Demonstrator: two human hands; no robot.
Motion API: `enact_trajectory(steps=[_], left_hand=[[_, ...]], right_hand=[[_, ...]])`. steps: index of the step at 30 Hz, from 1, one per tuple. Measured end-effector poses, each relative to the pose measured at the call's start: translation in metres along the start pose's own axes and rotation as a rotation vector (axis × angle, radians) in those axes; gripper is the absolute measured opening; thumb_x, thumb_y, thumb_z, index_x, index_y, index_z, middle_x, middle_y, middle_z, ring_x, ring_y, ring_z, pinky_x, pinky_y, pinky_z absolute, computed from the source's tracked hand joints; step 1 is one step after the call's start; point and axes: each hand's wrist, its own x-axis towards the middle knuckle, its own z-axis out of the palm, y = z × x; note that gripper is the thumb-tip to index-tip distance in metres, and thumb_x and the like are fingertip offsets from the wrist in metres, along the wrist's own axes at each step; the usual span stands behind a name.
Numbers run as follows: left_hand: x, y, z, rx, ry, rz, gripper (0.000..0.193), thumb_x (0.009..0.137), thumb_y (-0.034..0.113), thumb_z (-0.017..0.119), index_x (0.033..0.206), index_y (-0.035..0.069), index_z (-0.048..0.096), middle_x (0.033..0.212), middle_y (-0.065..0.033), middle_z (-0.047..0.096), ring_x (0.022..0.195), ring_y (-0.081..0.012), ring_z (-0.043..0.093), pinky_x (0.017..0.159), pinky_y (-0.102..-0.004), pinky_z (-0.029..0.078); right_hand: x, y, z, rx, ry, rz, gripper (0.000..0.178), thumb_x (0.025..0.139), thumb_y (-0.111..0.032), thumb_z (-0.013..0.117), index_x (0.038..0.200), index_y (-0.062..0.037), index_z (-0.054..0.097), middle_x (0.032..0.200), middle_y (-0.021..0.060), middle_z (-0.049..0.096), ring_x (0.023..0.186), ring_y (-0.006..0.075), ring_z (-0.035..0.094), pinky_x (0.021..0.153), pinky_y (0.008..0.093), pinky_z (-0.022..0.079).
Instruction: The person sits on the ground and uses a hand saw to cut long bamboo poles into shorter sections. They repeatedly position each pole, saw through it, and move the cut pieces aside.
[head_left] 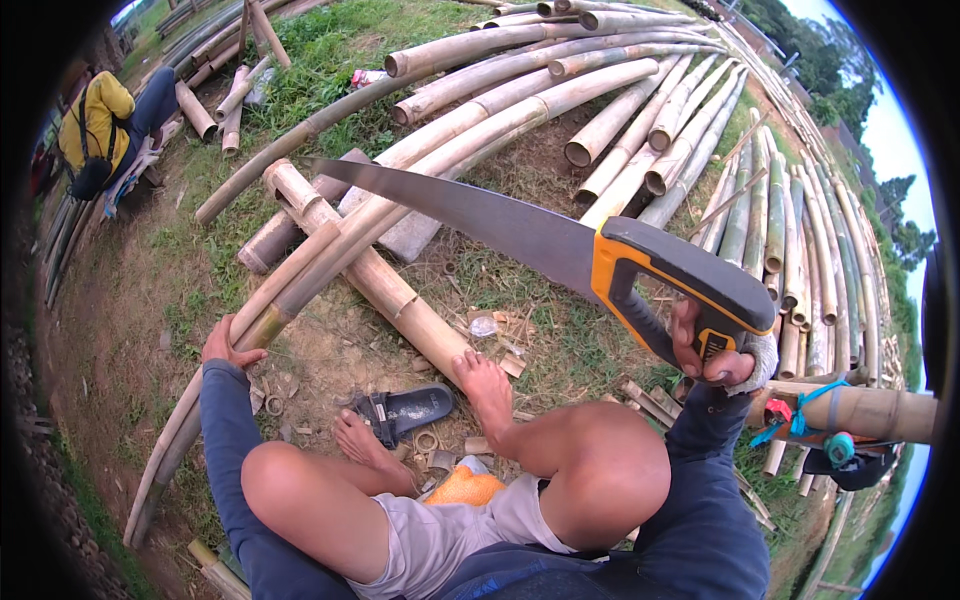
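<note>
My right hand (705,350) is closed around the black and yellow handle of a hand saw (490,222). The saw's long grey blade points up and to the left, its tip passing above the bamboo poles. Down on the left, my left hand (232,347) grips a bamboo pole (290,270), with the thumb on the side towards me. Two poles run side by side there, resting across a thicker bamboo piece (395,302) on the ground. My bare foot (485,392) presses against the near end of that thicker piece.
Stacked bamboo poles (690,130) fill the far side and the right. A black sandal (405,408) and cut bamboo rings lie between my feet. A person in a yellow top (105,110) sits at the far left. A horizontal bamboo (870,412) with blue ties is close on my right.
</note>
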Motion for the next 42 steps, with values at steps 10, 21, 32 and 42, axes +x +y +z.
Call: enact_trajectory(steps=[10, 21, 32, 42], left_hand=[[-0.013, 0.011, -0.002, 0.145, -0.007, -0.043, 0.1, 0.057, 0.053, 0.101, 0.142, 0.023, 0.056, 0.13, -0.0093, 0.064, 0.125, -0.0369, 0.062, 0.107, -0.0501, 0.051], [-0.018, 0.012, 0.004, 0.152, 0.033, -0.034, 0.098, 0.056, 0.053, 0.101, 0.14, 0.024, 0.059, 0.127, -0.007, 0.062, 0.121, -0.0329, 0.062, 0.106, -0.049, 0.051], [-0.027, 0.013, 0.01, 0.156, 0.106, -0.017, 0.097, 0.058, 0.051, 0.1, 0.141, 0.024, 0.058, 0.123, -0.0075, 0.061, 0.121, -0.0331, 0.061, 0.104, -0.0493, 0.05], [-0.024, 0.01, 0.014, 0.221, 0.105, -0.049, 0.102, 0.056, 0.055, 0.1, 0.144, 0.025, 0.057, 0.133, -0.0074, 0.06, 0.126, -0.033, 0.06, 0.107, -0.0494, 0.049]], right_hand=[[0.131, 0.222, 0.097, -0.074, 0.25, 0.153, 0.048, 0.096, -0.018, 0.083, 0.133, -0.0099, 0.054, 0.101, -0.0003, 0.064, 0.081, 0.0054, 0.059, 0.067, 0.0238, 0.05], [0.123, 0.28, 0.111, 0.074, 0.053, 0.261, 0.046, 0.094, -0.015, 0.084, 0.128, -0.0107, 0.052, 0.101, -0.0011, 0.062, 0.084, 0.0053, 0.059, 0.07, 0.0242, 0.051], [0.152, 0.271, 0.134, -0.101, 0.073, 0.281, 0.043, 0.092, -0.006, 0.083, 0.121, -0.0079, 0.051, 0.094, -0.0015, 0.059, 0.08, 0.0084, 0.059, 0.071, 0.0274, 0.052], [0.106, 0.295, 0.109, -0.172, -0.114, -0.071, 0.046, 0.086, -0.011, 0.086, 0.118, -0.0087, 0.054, 0.107, 0.0046, 0.059, 0.101, 0.0156, 0.06, 0.092, 0.0321, 0.051]])
